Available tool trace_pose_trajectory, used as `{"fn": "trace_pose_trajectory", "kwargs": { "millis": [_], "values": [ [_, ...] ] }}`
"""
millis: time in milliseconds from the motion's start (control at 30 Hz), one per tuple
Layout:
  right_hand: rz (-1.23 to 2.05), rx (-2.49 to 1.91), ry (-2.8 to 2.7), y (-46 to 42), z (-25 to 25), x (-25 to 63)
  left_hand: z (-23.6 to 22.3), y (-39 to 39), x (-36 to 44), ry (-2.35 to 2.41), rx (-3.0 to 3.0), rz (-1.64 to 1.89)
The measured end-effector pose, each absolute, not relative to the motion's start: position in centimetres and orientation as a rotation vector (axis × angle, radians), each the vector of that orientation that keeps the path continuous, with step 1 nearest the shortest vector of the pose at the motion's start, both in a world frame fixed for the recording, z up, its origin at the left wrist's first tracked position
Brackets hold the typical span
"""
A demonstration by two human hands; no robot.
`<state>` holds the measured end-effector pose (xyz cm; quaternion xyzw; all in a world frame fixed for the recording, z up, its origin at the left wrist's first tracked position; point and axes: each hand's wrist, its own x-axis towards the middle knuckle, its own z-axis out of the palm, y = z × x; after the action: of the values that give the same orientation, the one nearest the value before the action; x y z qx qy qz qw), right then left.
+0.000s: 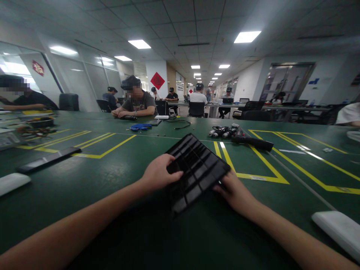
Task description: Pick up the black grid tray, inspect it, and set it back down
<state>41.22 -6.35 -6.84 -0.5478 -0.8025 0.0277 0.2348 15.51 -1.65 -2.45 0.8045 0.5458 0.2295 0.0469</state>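
A flat black rectangular panel (197, 168), its glossy face divided into a grid of squares, is held tilted above the green table (118, 198). My left hand (160, 172) grips its left edge, with the thumb over the front face. At the right corner, my right hand (233, 187) grasps the panel, its fingers partly behind it. Blur hides whether the squares are open compartments or a flat surface.
Yellow tape outlines (118, 146) mark the table. Beyond the panel lie a bundle of cables (225, 131), a black cylindrical object (253, 142) and a blue item (140, 127). White objects (337, 228) (12, 183) flank me. A long black device (49, 159) lies left; a person (139, 101) sits opposite.
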Motion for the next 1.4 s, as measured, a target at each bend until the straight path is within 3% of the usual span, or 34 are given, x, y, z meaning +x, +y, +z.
{"fn": "trace_pose_trajectory", "kwargs": {
  "millis": [200, 333, 433, 600, 733, 900, 1033, 1200, 1300, 1400],
  "values": [
    [-0.086, -2.000, -1.995, -5.0, -5.5, 44.5, -1.0, 4.2, 8.0, 2.390, 2.101, 0.292],
    [-0.160, -2.091, -2.008, -4.8, -5.7, 45.1, -0.7, 5.5, 4.9, 2.460, 1.928, 0.071],
    [-0.294, -2.081, -1.960, -4.9, -5.7, 44.4, -0.6, 5.3, 5.1, 2.442, 2.063, 0.178],
    [-0.062, -1.886, -2.097, -6.8, -5.3, 40.5, -2.1, 2.5, 11.0, 1.899, 2.553, 0.750],
    [0.166, -1.704, -2.339, -9.1, -5.5, 37.4, -4.6, 0.0, 15.6, 1.396, 2.701, 0.510],
    [0.256, -1.626, -2.466, -10.1, -5.6, 36.6, -5.4, -0.6, 16.1, 1.362, 2.680, 0.472],
    [0.079, -1.627, -2.392, -9.2, -4.8, 37.6, -4.4, -3.0, 16.3, 1.271, 2.750, 0.804],
    [-0.444, -1.845, -2.146, -6.4, -5.3, 41.6, -3.1, -7.6, 17.6, 0.677, 2.715, 0.331],
    [-0.402, -2.001, -2.122, -5.2, -6.4, 43.8, -2.8, -8.3, 17.9, 0.608, 2.669, 0.242],
    [-0.309, -2.023, -2.136, -4.9, -7.0, 44.5, -3.0, -7.4, 17.7, 0.788, 2.719, 0.372]
  ]
}}
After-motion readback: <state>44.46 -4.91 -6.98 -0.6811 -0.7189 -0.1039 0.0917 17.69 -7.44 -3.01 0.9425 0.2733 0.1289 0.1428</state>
